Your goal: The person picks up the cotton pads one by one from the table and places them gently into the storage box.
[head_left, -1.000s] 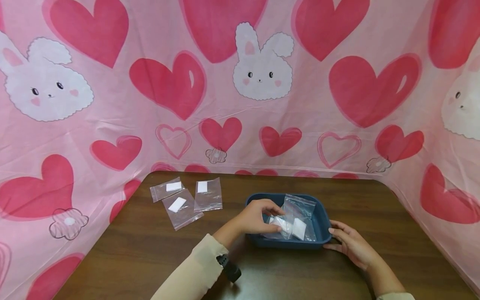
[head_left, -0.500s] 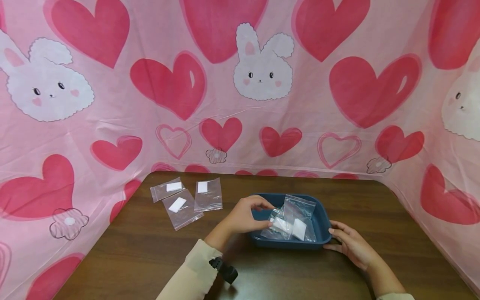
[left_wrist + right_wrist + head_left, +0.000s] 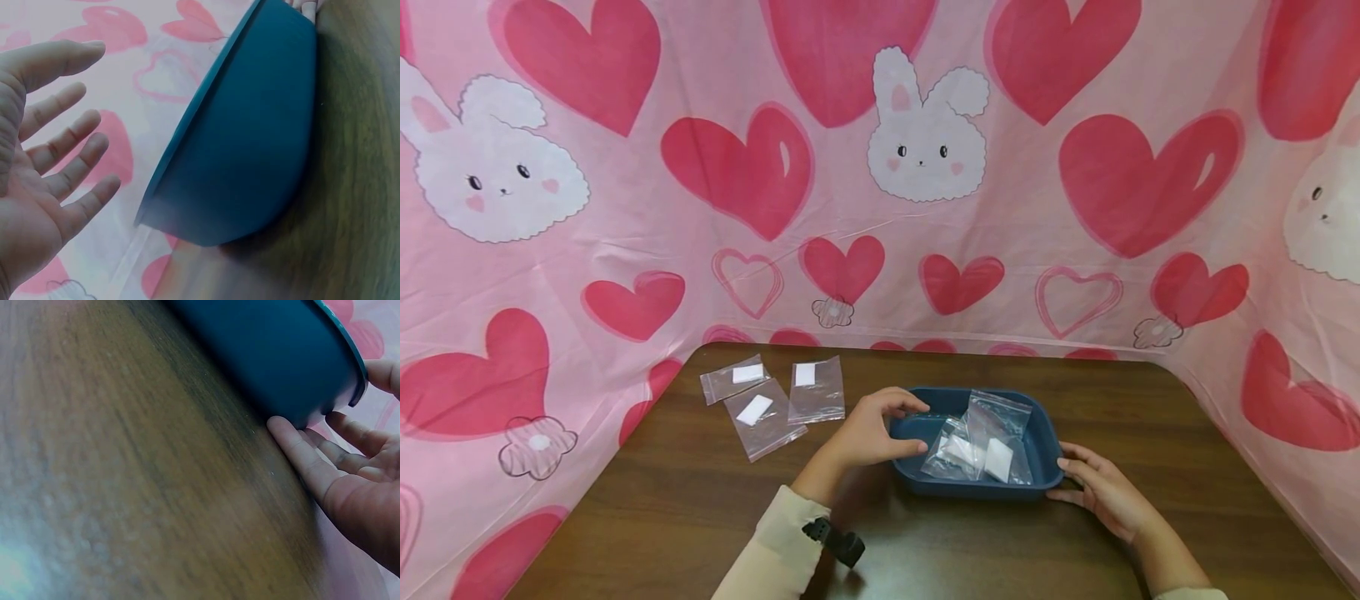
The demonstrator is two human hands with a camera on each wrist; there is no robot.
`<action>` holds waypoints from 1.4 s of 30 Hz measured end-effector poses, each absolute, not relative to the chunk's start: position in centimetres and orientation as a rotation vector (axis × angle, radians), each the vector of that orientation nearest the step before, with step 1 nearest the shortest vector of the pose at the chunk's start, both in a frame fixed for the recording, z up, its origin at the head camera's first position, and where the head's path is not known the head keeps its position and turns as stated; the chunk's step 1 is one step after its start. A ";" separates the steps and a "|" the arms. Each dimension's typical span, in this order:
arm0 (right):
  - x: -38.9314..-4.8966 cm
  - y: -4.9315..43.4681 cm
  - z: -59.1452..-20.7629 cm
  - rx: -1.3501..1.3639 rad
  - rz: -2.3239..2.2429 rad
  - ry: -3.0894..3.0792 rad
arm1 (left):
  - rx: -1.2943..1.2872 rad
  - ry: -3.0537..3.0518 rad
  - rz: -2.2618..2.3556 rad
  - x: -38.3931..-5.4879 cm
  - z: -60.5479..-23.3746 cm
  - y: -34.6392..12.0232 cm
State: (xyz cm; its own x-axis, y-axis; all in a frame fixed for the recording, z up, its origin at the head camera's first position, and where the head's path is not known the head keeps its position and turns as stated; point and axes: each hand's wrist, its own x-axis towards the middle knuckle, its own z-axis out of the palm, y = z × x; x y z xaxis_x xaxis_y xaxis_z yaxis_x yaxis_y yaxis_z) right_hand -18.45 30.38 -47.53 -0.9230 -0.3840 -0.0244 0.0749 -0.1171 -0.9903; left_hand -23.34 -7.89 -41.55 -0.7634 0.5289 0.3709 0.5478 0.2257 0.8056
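Observation:
A dark blue plastic bin (image 3: 1043, 446) stands on the table with clear zip bags (image 3: 1000, 412) inside, each with a white piece in it. At the bin's left end is my left hand (image 3: 867, 432), thumb and fingers spread apart and holding nothing. The left wrist view shows that hand (image 3: 31, 206) beside the bin's outer wall (image 3: 250, 125), its fingers loosely extended. My right hand (image 3: 1108, 493) touches the bin's right end, fingers near the rim and thumb low by the base. In the right wrist view, fingertips (image 3: 282, 428) rest against the bin's lower wall.
Three more clear zip bags (image 3: 816, 400) with white pieces lie on the brown wooden table (image 3: 662, 517) at the back left. A pink cloth (image 3: 850, 217) with hearts and rabbits hangs behind and at the sides. A black strap (image 3: 835, 542) is on the left wrist.
My left hand has let go of the bag in the bin and drawn back left to the bin's end, its fingers opening. The right hand stays at the bin's right end.

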 end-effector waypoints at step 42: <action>-18.4 30.0 -47.6 -0.353 -2.088 1.928 | -0.675 -2.235 -1.754 -22.6 -42.1 -16.9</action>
